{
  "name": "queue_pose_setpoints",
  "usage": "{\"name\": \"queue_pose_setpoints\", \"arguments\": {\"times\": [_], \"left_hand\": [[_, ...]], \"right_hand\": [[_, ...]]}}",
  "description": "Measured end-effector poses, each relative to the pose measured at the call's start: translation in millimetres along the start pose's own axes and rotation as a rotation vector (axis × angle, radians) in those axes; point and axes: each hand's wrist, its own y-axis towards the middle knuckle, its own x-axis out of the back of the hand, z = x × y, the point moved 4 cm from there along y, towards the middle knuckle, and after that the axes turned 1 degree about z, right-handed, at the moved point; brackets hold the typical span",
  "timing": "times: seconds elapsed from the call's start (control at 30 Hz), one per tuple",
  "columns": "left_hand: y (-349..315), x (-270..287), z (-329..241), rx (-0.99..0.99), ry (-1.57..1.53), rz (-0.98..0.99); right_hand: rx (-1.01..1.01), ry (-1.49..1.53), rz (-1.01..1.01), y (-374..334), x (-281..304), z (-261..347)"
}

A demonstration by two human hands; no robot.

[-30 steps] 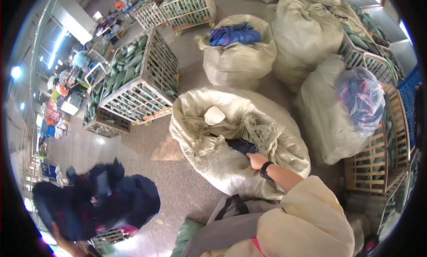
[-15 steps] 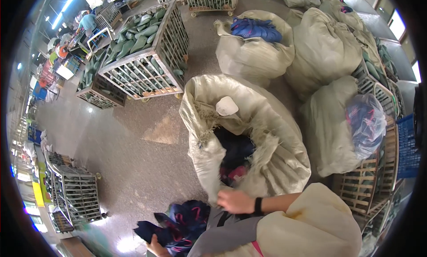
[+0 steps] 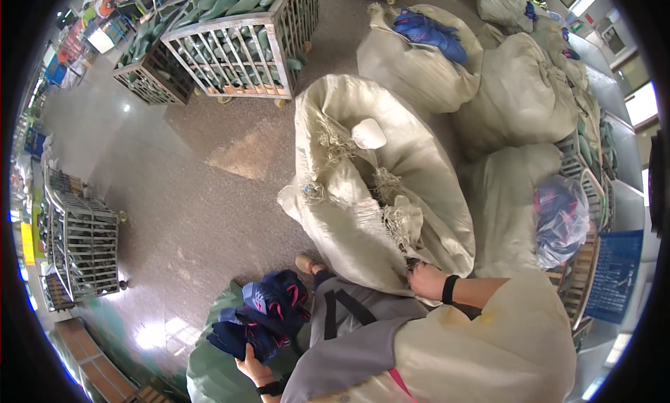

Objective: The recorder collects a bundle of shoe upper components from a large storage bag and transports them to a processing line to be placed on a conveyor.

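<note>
My left hand (image 3: 255, 367) is closed on a bundle of dark blue shoe uppers (image 3: 276, 302) with pink trim, at the lower left. The bundle is over a green sack (image 3: 209, 354); I cannot tell whether it rests on it. My right hand (image 3: 427, 281) is closed on the frayed rim of a large cream woven sack (image 3: 391, 228) in front of me. Its rim is drawn partly together, hiding most of what is inside. A white piece (image 3: 368, 133) lies on the sack's far inner side.
Slatted carts (image 3: 230, 61) of green shoe lasts stand far left, and another cart (image 3: 84, 242) at the left. More cream sacks (image 3: 523, 96) crowd the right, one holding blue pieces (image 3: 430, 34). A clear bag (image 3: 562, 218) and blue crate (image 3: 614, 274) are at the right.
My right hand has moved right along the sack's rim, and the dark contents seen before are now covered. The left hand still holds the uppers; the green sack beneath shows more. The view has shifted.
</note>
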Motion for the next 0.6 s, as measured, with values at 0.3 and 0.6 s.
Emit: {"name": "queue_pose_setpoints", "arguments": {"times": [0.3,0.6], "left_hand": [[-7,-73,-19,-0.068,0.071,0.238],[-12,-95,-20,-0.029,0.153,0.346]], "right_hand": [[0.476,0.748,0.156,145,18,93],[-0.322,0.494,-0.485,60,-24,8]]}}
